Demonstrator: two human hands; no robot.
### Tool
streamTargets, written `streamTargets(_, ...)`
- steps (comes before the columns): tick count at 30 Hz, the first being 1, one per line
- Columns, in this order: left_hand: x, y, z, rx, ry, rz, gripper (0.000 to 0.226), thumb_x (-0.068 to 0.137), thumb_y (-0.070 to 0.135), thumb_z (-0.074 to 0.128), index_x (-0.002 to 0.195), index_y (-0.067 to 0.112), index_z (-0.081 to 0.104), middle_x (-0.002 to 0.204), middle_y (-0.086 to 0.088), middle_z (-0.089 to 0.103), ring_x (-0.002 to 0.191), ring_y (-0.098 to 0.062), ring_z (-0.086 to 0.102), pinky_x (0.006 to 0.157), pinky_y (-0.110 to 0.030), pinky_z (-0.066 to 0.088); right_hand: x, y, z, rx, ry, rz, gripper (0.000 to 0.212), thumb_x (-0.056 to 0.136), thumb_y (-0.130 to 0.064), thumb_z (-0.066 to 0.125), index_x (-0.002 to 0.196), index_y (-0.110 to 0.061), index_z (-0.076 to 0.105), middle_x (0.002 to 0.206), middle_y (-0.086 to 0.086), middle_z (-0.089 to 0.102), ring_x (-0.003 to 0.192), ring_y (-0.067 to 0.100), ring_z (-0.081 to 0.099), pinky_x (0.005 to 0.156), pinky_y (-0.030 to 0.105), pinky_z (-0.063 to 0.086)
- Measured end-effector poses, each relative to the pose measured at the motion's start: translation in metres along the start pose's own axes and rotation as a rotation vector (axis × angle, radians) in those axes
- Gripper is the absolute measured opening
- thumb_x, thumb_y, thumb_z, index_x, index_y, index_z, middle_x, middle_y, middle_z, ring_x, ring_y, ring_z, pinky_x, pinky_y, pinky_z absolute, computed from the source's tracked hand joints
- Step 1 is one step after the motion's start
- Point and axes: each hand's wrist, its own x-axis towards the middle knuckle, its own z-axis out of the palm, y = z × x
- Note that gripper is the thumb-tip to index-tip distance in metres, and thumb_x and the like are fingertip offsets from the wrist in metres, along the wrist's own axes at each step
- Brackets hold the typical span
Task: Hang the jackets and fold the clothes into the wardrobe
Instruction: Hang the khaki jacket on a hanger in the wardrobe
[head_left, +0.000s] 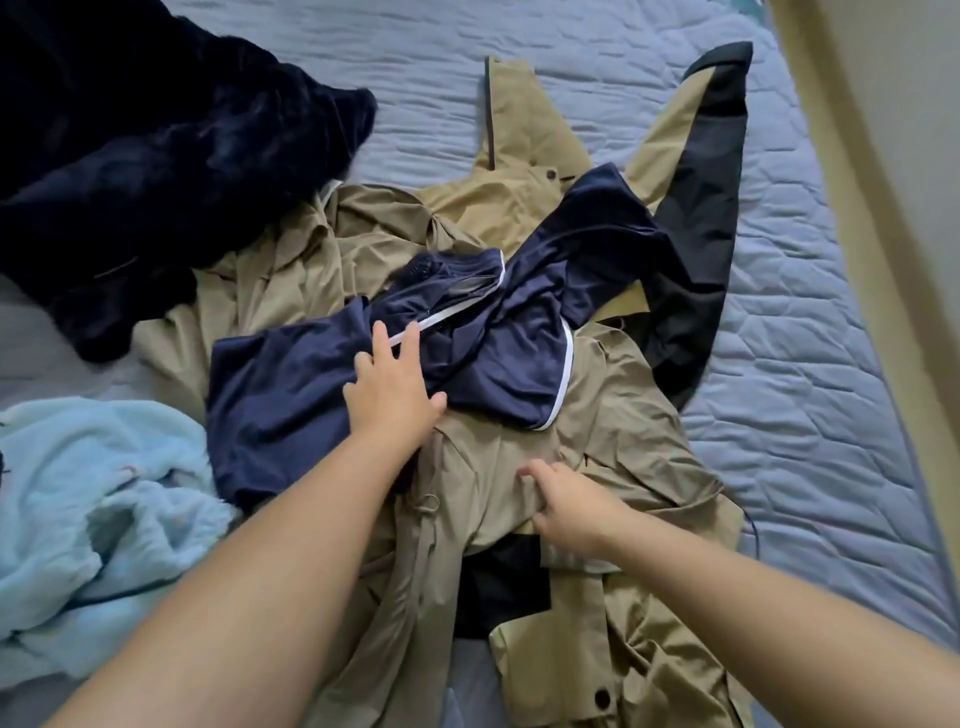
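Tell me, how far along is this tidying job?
Nothing looks hung or folded yet. The left hand presses the navy garment while the right hand pinches the tan jacket. The dark fleece and pale blue fleece lie loose on the bed.

Spread out in front of me is a quilted bedspread (805, 364), blue-grey, stitched in wavy lines that leave soft, puckered ridges. I see it across the top of my view and all down the right side, and again as smoother, greyer patches at the left edge and near the bottom. Along its right border a beige band (857, 218) slants downward, touching the bedspread's edge; I cannot tell whether it is a bed frame or a skirting. Beyond that band, at my far right, is a pale wall (924, 104).
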Motion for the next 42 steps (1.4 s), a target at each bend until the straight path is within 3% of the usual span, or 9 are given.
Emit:
streamTargets(4,0.021,-0.009,0.019,0.035,-0.036,-0.093,0.085,0.087,0.042,0.061,0.150,0.031,0.005,0.140,-0.014,0.029,0.118,-0.036,0.043,0.086,-0.044,0.043,0.010,0.015,0.015,-0.007,0.069,-0.038,0.047,0.089,-0.016,0.041,0.136,-0.022,0.038,0.129,0.007,0.049,0.117,0.028,0.051,0.095,0.035,0.042)
streamTargets(9,0.012,-0.022,0.026,-0.174,0.040,-0.098,0.034,0.093,0.016,0.039,0.125,0.026,0.044,0.113,-0.012,0.046,0.081,-0.034,0.047,0.069,-0.038,0.033,0.021,0.017,0.016,0.172,0.174,0.031,0.056,0.085,-0.014,0.050,0.139,-0.022,0.035,0.125,0.005,0.055,0.113,0.023,0.054,0.090,0.029,0.040)
streamTargets(16,-0.064,-0.034,-0.011,-0.627,-0.032,0.275,0.039,0.066,-0.017,0.040,0.074,0.020,0.049,0.078,0.002,0.048,0.079,-0.019,0.048,0.066,-0.021,0.032,0.017,-0.032,-0.038,1.231,0.294,0.363,0.078,0.087,-0.044,0.061,0.148,-0.030,0.016,0.147,0.001,0.034,0.126,0.025,0.043,0.085,0.043,0.052)
streamTargets(20,-0.090,-0.031,-0.045,-0.885,-0.232,0.377,0.052,0.065,-0.021,0.036,0.064,0.030,0.049,0.068,0.012,0.048,0.066,-0.003,0.045,0.062,-0.014,0.033,0.018,-0.061,-0.058,1.352,0.402,0.457,0.092,0.076,-0.041,0.074,0.148,-0.021,0.019,0.147,-0.001,0.034,0.124,0.027,0.048,0.096,0.047,0.048)
streamTargets(24,-0.106,-0.024,-0.069,-1.077,-0.371,0.306,0.038,0.066,-0.013,0.037,0.067,0.019,0.057,0.064,0.006,0.051,0.063,-0.008,0.046,0.059,-0.023,0.034,0.000,-0.088,-0.054,1.369,0.138,0.421,0.029,0.091,-0.010,0.056,0.120,-0.010,0.053,0.102,0.013,0.066,0.088,0.029,0.066,0.075,0.039,0.055)
streamTargets(26,-0.117,-0.027,-0.084,-1.184,-0.272,0.198,0.040,0.068,-0.011,0.037,0.066,0.022,0.059,0.060,0.010,0.053,0.060,-0.005,0.046,0.057,-0.021,0.036,-0.021,-0.107,-0.055,1.411,-0.009,0.355,0.017,0.095,-0.006,0.045,0.096,-0.016,0.059,0.070,0.009,0.067,0.060,0.024,0.063,0.053,0.030,0.053)
streamTargets(32,-0.148,-0.073,-0.163,-1.295,0.393,-0.137,0.024,0.065,0.010,0.033,0.070,0.019,0.055,0.065,0.005,0.056,0.068,-0.012,0.047,0.062,-0.023,0.039,-0.071,-0.216,-0.073,1.269,-0.283,0.197,0.017,0.093,-0.016,0.046,0.082,-0.016,0.058,0.064,0.005,0.061,0.061,0.020,0.056,0.057,0.029,0.050)
streamTargets(39,-0.187,-0.190,-0.335,-0.936,0.926,0.048,0.024,0.074,0.009,0.035,0.075,0.028,0.050,0.068,0.013,0.056,0.067,0.001,0.050,0.067,-0.018,0.040,-0.119,-0.429,-0.102,1.479,-0.504,-0.246,0.034,0.099,-0.026,0.040,0.125,-0.009,0.055,0.101,0.025,0.063,0.072,0.019,0.056,0.062,0.028,0.044)
streamTargets(42,-0.193,-0.246,-0.376,-0.721,1.079,0.063,0.019,0.083,0.017,0.041,0.092,0.032,0.046,0.079,0.020,0.059,0.075,0.002,0.055,0.072,-0.019,0.042,-0.123,-0.492,-0.109,1.379,-0.572,-0.409,0.019,0.095,-0.028,0.044,0.108,-0.023,0.058,0.098,0.008,0.064,0.076,0.021,0.063,0.064,0.036,0.056)
